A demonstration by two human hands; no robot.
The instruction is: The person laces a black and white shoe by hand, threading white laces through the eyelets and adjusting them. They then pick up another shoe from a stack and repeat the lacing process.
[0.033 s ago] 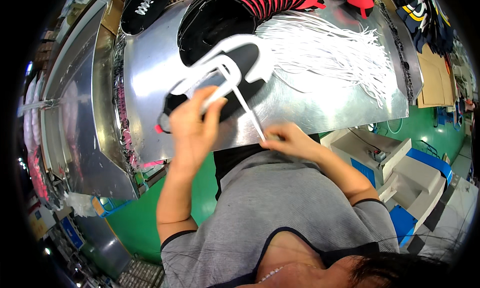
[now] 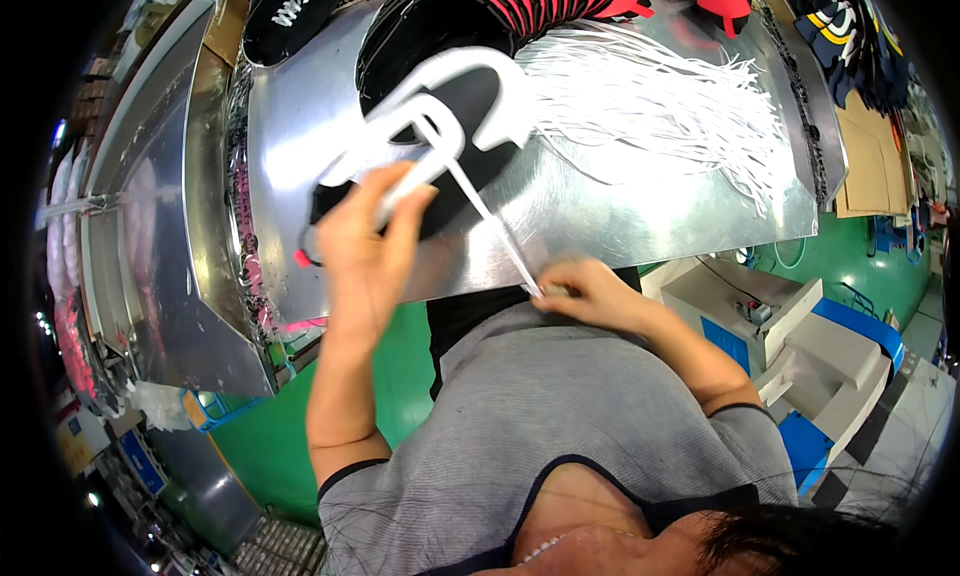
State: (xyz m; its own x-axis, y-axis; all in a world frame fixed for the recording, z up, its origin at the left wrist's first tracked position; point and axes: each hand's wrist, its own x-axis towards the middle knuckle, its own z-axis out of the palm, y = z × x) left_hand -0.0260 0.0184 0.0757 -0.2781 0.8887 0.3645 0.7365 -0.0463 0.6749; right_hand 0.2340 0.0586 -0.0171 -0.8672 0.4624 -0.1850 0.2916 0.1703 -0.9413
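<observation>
My left hand (image 2: 362,246) is closed on a black shoe upper (image 2: 482,94) with wide white trim and a small red tab at its lower left. The upper is tilted above the near part of the metal table and slightly blurred. From its white middle part a white shoelace (image 2: 482,204) runs straight down to the right. My right hand (image 2: 588,294) pinches the lower end of that lace near the table's front edge, close to my body. The fingertips of the right hand are partly smeared by motion.
A loose pile of white laces (image 2: 650,111) covers the metal table's (image 2: 640,211) right half. Behind the held upper stands a row of nested black and red uppers (image 2: 440,41). Another black upper (image 2: 290,21) with white lacing lies far left. Cardboard (image 2: 868,166) stands at right.
My left hand and the shoe upper have shifted a little to the left. The right hand has moved slightly down and right, and the lace between them is longer.
</observation>
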